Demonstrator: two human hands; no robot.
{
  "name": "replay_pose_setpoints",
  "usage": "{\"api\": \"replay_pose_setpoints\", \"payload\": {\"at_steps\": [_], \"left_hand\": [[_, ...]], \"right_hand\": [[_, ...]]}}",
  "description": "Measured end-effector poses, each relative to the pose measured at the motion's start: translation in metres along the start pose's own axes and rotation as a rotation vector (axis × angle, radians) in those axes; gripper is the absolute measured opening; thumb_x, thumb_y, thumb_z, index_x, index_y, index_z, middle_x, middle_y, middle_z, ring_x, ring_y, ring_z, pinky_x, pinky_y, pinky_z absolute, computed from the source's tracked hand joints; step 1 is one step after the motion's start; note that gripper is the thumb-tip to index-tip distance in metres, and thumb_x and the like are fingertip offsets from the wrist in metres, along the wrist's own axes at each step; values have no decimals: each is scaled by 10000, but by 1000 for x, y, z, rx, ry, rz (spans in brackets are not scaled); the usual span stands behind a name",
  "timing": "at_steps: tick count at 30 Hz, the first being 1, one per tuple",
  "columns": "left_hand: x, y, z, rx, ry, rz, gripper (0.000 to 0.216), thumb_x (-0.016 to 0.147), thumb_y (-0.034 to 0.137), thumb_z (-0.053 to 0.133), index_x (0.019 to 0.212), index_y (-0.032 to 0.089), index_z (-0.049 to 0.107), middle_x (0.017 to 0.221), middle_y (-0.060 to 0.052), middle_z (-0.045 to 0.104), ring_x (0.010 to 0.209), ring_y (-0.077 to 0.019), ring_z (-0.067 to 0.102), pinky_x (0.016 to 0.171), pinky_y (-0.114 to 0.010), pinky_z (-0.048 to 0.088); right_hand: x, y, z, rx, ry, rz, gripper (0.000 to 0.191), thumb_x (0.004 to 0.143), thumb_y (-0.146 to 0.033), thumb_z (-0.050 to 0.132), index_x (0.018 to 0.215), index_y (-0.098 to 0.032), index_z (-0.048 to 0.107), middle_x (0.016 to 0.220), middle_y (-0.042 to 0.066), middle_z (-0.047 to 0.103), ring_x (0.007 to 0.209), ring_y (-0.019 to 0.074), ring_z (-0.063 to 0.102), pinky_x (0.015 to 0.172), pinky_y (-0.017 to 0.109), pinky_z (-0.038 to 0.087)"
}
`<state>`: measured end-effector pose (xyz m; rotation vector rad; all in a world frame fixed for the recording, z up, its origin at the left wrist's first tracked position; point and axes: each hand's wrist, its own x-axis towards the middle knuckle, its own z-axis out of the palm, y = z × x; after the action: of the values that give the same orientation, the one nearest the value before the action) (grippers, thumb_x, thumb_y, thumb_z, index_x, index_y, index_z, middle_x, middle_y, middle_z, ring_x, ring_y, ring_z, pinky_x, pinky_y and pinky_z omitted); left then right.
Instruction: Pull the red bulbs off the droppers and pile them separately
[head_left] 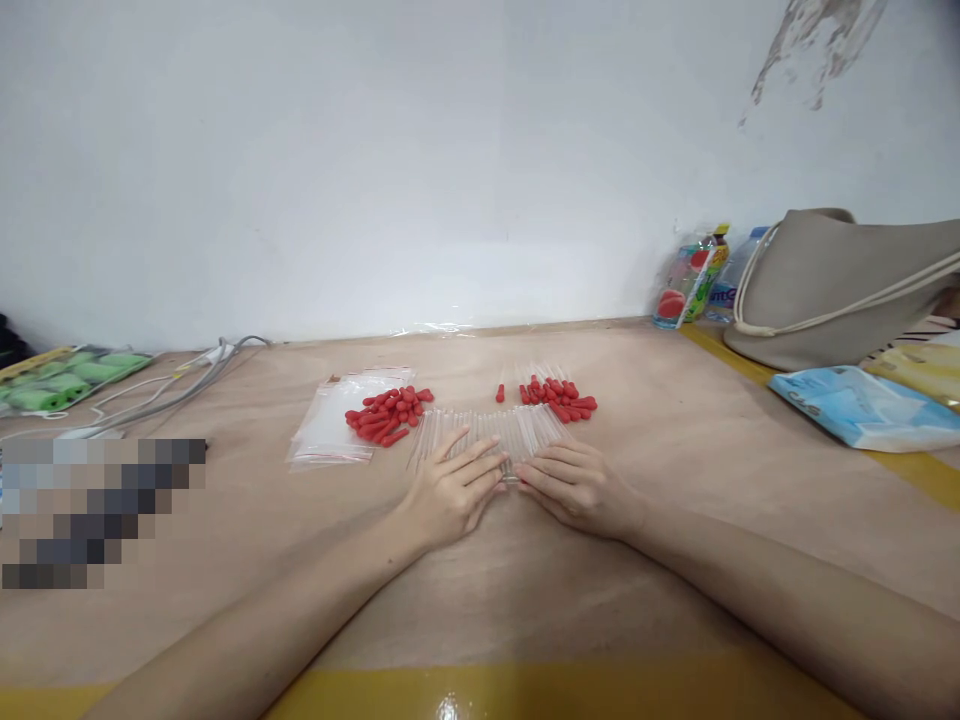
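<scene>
My left hand [456, 487] is closed at the near edge of a row of thin, transparent dropper tubes [480, 428]. It pinches one short glimpse of a tube [510, 480] between its fingertips and those of my right hand [581, 485]. A bit of red shows at my right fingertips, where a red rubber bulb is mostly hidden. Beyond my left hand, a heap of red rubber bulbs [386, 412] lies partly on flat transparent zip bags [319, 430]. Past the row on the right, droppers with red bulbs [555, 392] fitted lie bunched together, tubes pointing away.
Cables [202, 375] and a green packet [82, 375] lie at the left. A blurred-out patch [97, 510] covers something below them. Drink bottles [690, 280], a grey bag [840, 290] and a blue-white packet [862, 408] stand or lie right. A white wall [375, 160] closes the back.
</scene>
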<state>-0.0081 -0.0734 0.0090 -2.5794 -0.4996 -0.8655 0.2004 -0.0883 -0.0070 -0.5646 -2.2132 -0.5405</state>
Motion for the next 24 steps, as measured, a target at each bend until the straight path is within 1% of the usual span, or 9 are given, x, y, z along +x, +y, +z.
{"api": "replay_pose_setpoints", "payload": {"at_steps": [4,7,10,12,15,17,20,22,24], "left_hand": [[-6,-3,-4,-35,8,-4,141,829,137,502,917,161,609,1023,-31,666,1064,-182,559,1014,-413,316],[-17,-13,-7,-34,47,-88,156,827,135,502,937,175,605,992,-37,669,1023,-190,576,973,-431,350],[-26,-26,-8,-39,95,-251,154,826,165,510,940,186,612,915,-47,641,851,-158,598,791,-336,464],[-28,-34,-7,-28,115,-393,191,841,187,481,983,182,609,876,-57,572,746,-131,557,654,-264,473],[-27,-43,-5,15,90,-536,303,855,174,417,1128,156,546,869,-68,473,749,-138,504,636,-255,465],[-27,-49,-4,24,67,-542,354,848,148,397,1186,139,499,858,-65,446,768,-146,484,666,-265,464],[-28,-56,-2,19,90,-542,339,841,131,396,1161,149,506,808,-41,446,738,-138,472,675,-263,457],[-29,-58,-1,-2,111,-563,265,838,136,411,1067,156,541,797,-29,465,703,-124,482,659,-250,453],[-29,-58,0,-22,120,-567,165,828,139,427,926,157,557,791,-21,485,675,-111,493,639,-237,450]], "right_hand": [[-7,3,-5,27,7,-8,184,798,-124,537,966,-160,603,814,36,677,758,135,603,701,278,487],[-14,12,-11,18,45,70,182,788,-126,551,950,-180,615,819,35,679,761,138,605,705,287,485],[-19,26,-16,-2,120,261,158,762,-167,600,910,-209,637,815,26,676,729,143,592,684,299,471],[-20,36,-16,19,163,402,159,773,-195,591,918,-226,647,823,27,663,718,138,580,673,292,468],[-24,54,-16,53,215,619,194,816,-242,525,964,-220,649,813,45,613,705,133,559,636,271,467],[-28,69,-16,23,235,751,239,828,-273,488,987,-195,648,796,57,578,691,140,542,611,275,460],[-37,91,-14,-5,230,951,300,803,-289,475,1019,-152,631,810,75,569,641,142,524,588,291,454],[-43,101,-12,44,209,1076,342,764,-297,499,1033,-115,605,783,74,584,577,130,505,568,294,450],[-46,106,-10,102,194,1147,355,730,-317,530,1004,-99,593,737,64,602,542,121,495,543,280,442]]}}
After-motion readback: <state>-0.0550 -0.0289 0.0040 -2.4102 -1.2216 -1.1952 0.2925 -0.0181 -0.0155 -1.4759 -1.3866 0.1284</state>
